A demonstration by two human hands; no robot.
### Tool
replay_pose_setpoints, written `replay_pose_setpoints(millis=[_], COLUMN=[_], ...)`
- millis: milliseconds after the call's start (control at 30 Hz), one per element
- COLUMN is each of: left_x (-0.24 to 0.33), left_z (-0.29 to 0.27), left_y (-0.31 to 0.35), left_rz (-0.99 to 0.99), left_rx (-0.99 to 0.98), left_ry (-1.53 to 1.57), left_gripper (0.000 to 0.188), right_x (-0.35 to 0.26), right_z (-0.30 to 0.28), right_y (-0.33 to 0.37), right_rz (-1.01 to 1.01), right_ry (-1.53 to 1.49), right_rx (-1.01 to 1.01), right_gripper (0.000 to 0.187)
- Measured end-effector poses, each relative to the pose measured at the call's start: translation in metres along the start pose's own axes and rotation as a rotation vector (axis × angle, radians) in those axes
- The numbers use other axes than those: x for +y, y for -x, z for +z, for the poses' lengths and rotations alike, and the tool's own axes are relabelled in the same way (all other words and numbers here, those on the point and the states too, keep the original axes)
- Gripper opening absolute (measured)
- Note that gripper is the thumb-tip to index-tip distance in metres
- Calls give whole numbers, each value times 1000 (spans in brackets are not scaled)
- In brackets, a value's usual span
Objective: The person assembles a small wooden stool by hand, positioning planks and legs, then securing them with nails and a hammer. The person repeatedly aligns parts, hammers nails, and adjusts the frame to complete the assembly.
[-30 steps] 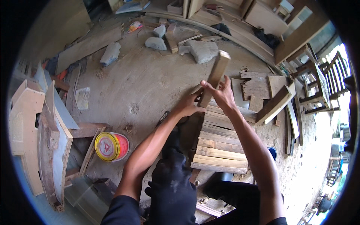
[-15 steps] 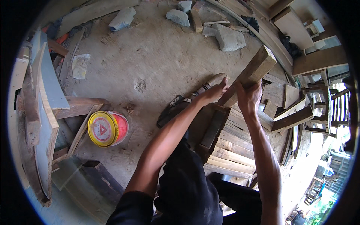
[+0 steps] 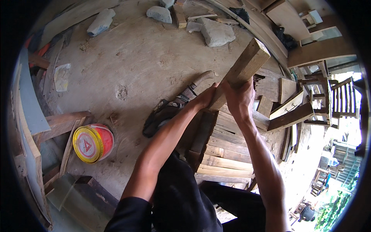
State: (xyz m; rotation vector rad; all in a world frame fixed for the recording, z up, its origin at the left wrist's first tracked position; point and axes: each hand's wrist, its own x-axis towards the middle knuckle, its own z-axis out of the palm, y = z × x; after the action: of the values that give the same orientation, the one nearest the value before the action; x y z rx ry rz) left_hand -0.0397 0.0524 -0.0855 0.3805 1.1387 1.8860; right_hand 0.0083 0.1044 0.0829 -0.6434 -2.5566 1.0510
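My right hand [image 3: 240,101] is wrapped around a thick squared wooden beam [image 3: 247,62], which slants up and away to the right. Against the beam's near, lower part, my left hand [image 3: 207,96] is closed, its fingertips partly hidden behind the wood. Just below the hands is a low slatted wooden bench [image 3: 226,156] with a dark edge board. The beam's lower end meets or overlaps its far corner; I cannot tell whether it rests there. On the ground left of my left hand lies a curved brown handle-like piece [image 3: 203,78], beside a dark patterned object [image 3: 160,116].
A yellow and red bucket [image 3: 104,141] stands on the dirt floor at left, beside wooden frames and grey panels [image 3: 34,100]. Rocks [image 3: 216,33] lie at the far side. Wood offcuts [image 3: 291,120] and a slatted chair [image 3: 344,96] are at right.
The view has shifted, so most things sit further left. My left hand has come from beside the beam onto it, and its raised thumb has closed in. My right hand keeps its hold.
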Motion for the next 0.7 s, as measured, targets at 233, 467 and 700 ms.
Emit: replay_pose_setpoints(millis=[233,467,700], left_x=[-9,-17,-35], left_z=[-5,-16,-35], left_y=[1,0,-15], left_rz=[-6,-13,112], left_rx=[73,41,77], left_ry=[-75,-19,-93], left_gripper=[59,57,32], right_x=[13,137,210], right_z=[-53,-156,-135], right_y=[21,151,232], right_rz=[-120,837,871], right_ry=[-34,450,-337], right_rx=[-70,141,-52], right_gripper=[48,58,75])
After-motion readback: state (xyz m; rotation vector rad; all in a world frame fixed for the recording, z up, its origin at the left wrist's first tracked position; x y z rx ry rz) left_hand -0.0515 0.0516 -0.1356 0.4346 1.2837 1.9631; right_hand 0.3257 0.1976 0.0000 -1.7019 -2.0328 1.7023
